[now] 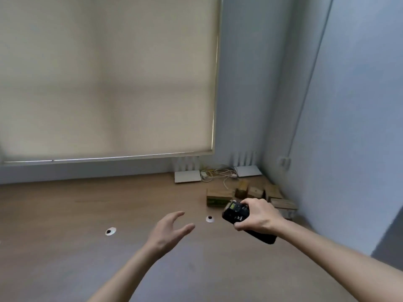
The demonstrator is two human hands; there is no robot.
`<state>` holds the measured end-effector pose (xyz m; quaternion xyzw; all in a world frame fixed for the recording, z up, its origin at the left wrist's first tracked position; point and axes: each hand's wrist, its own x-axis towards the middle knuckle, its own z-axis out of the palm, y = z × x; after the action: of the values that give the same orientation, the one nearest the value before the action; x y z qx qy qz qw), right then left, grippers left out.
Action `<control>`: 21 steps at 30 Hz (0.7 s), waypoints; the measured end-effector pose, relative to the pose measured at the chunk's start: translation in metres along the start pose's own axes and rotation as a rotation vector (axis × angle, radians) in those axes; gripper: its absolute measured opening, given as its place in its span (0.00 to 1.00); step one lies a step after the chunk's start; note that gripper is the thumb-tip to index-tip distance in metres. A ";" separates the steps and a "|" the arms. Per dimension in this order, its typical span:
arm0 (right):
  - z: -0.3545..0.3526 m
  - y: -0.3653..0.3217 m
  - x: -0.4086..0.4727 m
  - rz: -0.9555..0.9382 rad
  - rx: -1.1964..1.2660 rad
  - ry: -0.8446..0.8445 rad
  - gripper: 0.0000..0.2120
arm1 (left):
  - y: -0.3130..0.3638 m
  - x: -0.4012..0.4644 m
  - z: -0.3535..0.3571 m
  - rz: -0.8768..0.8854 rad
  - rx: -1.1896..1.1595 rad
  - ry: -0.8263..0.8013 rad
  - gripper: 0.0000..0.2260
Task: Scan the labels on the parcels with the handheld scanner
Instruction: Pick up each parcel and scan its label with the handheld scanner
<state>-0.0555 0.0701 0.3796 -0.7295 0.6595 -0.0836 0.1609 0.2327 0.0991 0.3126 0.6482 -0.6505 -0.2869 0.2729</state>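
Observation:
My right hand (259,216) grips a black handheld scanner (236,212) with a small lit screen, its head pointing toward the back right corner. Several brown cardboard parcels (219,197) sit there in a cluster on the wooden tabletop (65,214), right behind the scanner. One parcel (283,207) lies against the right wall. My left hand (169,231) hovers above the table left of the scanner, its fingers spread and holding nothing. The frame is blurred and no labels can be read.
Two white routers (187,176) (248,170) with a tangle of cables (218,174) stand at the back by the wall. Two round cable holes (110,231) (210,219) are set in the tabletop. A beige roller blind (104,79) covers the window.

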 end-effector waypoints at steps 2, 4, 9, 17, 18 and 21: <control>-0.015 0.053 0.001 0.089 0.006 0.025 0.34 | 0.031 0.027 0.036 0.034 0.013 -0.071 0.33; -0.023 0.097 0.002 0.174 0.023 0.052 0.31 | 0.055 0.053 0.066 0.054 0.031 -0.120 0.33; -0.024 0.178 0.019 0.310 0.049 0.102 0.32 | 0.087 0.119 0.129 0.075 0.081 -0.226 0.34; -0.008 0.238 0.132 0.328 0.023 0.059 0.26 | 0.072 0.251 0.199 0.030 0.093 -0.303 0.34; -0.006 0.241 0.150 0.320 0.025 0.047 0.26 | 0.066 0.267 0.206 0.015 0.087 -0.311 0.34; 0.004 0.247 0.204 0.290 0.029 0.002 0.35 | 0.047 0.309 0.221 -0.033 0.074 -0.326 0.33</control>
<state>-0.2616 -0.1509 0.2722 -0.6241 0.7568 -0.0698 0.1814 0.0365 -0.2061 0.1894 0.6130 -0.6856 -0.3688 0.1349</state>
